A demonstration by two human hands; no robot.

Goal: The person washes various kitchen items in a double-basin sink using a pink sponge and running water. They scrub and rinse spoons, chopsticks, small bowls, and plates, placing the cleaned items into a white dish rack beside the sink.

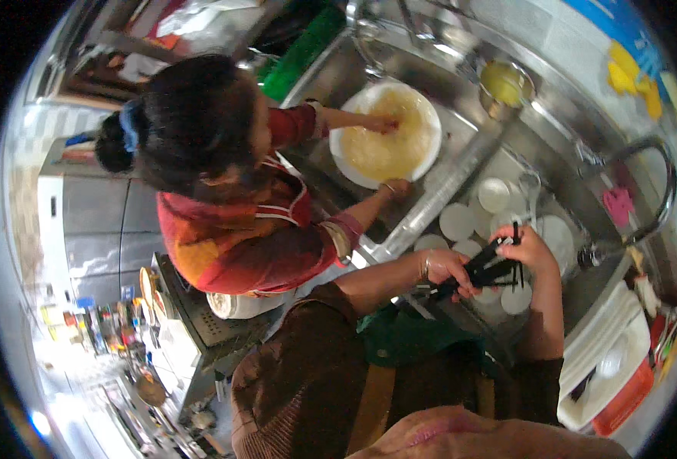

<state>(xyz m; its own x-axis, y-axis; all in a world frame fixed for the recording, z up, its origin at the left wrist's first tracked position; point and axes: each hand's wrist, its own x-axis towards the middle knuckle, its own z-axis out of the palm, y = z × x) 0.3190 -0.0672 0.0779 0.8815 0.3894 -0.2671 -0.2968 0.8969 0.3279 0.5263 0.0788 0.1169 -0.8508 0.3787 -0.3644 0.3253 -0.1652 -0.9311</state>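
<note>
Over the right sink basin, my left hand (450,272) and my right hand (522,246) both grip a bundle of thin black rods and bars (487,267); its exact kind cannot be told. The left hand holds its lower end, the right hand its upper end. Beneath and beyond them, several round white dishes (457,222) lie in the steel basin (550,166), seemingly in water. A ladle-like metal utensil (529,186) rests among the dishes, just above my right hand.
At left, a co-worker (241,241) has both hands at a large white bowl (344,158) of yellowish liquid. A pot (505,86) stands behind the divider. A curved faucet (668,183), a pink cloth (618,205) and a white tub (614,344) are at right.
</note>
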